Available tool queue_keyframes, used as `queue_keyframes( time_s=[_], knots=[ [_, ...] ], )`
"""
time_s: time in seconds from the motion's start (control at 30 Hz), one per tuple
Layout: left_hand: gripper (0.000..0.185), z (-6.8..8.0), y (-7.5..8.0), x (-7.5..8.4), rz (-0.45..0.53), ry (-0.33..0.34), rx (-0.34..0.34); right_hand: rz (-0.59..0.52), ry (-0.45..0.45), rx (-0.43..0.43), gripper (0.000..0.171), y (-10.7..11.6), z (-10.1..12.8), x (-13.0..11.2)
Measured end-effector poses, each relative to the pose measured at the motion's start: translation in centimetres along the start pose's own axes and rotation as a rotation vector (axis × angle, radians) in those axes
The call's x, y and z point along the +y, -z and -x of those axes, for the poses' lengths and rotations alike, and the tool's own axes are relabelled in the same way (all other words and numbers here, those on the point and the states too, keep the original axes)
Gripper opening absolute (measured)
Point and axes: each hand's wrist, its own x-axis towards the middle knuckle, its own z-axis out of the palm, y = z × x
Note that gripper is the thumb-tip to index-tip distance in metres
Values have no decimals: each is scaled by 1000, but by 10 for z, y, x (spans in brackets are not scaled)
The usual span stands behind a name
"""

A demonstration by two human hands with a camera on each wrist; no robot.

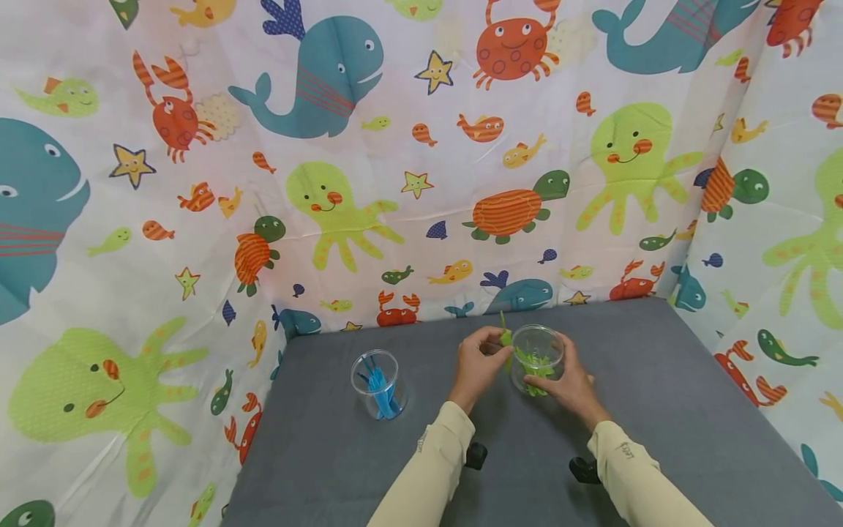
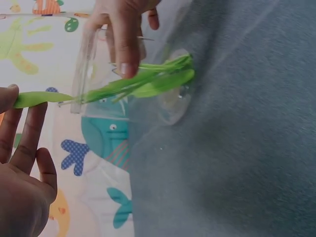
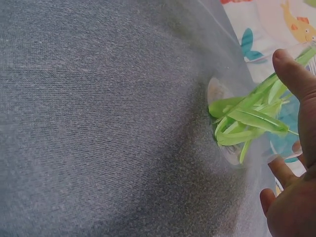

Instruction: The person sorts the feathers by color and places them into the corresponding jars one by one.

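Observation:
A clear plastic cup [image 1: 536,338] of green feathers [image 1: 535,366] stands on the grey table. My right hand [image 1: 568,384] grips the cup round its side, thumb across the front; the right wrist view shows that hand [image 3: 296,197] with the green feathers [image 3: 247,118] leaning in the cup. At the cup's left rim, my left hand [image 1: 481,362] pinches one green feather [image 1: 506,338] by thumb and fingers. In the left wrist view this feather [image 2: 39,98] lies between the fingertips, its thin end at the cup's mouth.
To the left stands a second clear cup [image 1: 375,359] with several slim blue pieces [image 1: 382,388], perhaps feathers. Grey cloth covers the table [image 1: 316,468]. A curtain [image 1: 395,146] printed with sea animals hangs behind the table and along its sides.

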Motion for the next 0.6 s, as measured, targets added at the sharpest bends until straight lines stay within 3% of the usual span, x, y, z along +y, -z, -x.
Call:
queue_keyframes(
  time_s=[0.27, 0.6],
  knots=[
    [22, -18, -15, 8, 26, 19, 20, -6, -11, -22, 115, 3, 3, -1],
    [19, -27, -39, 14, -48, 10, 29, -26, -3, -29, 112, 1, 3, 1]
  ],
)
